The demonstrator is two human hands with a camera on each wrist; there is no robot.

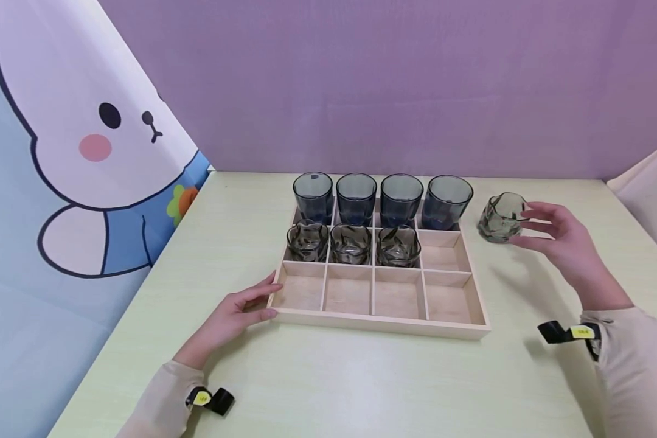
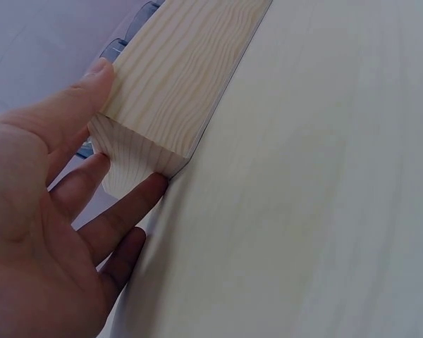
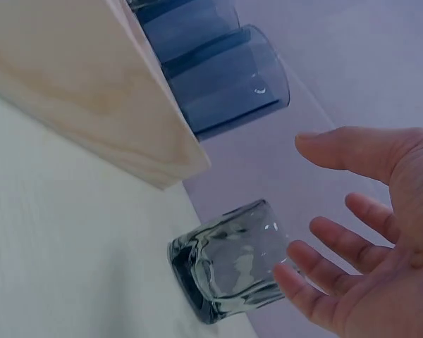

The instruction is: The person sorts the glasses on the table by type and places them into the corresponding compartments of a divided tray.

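Observation:
A pale wooden tray (image 1: pixel 380 322) divided into compartments stands on the table. My left hand (image 1: pixel 235 313) rests at its near left corner, with thumb and fingertips touching adjoining faces in the left wrist view. Four tall blue-grey glasses fill the back row, the rightmost glass (image 1: pixel 447 204) among them. Three short wavy smoky tumblers, including the middle tumbler (image 1: pixel 351 244), sit in the middle row. Right of the tray, another short tumbler (image 1: pixel 500 219) stands upright on the table. My right hand (image 1: pixel 561 243) is beside it, fingers spread near its rim, thumb apart from the glass (image 3: pixel 229 264).
The pale table (image 1: pixel 361 383) extends around the tray. A purple cloth backdrop (image 1: pixel 389 91) hangs behind it, and a cartoon-printed cloth (image 1: pixel 76 182) is on the left. Black straps with small devices sit on both wrists, such as the right wrist band (image 1: pixel 580 332).

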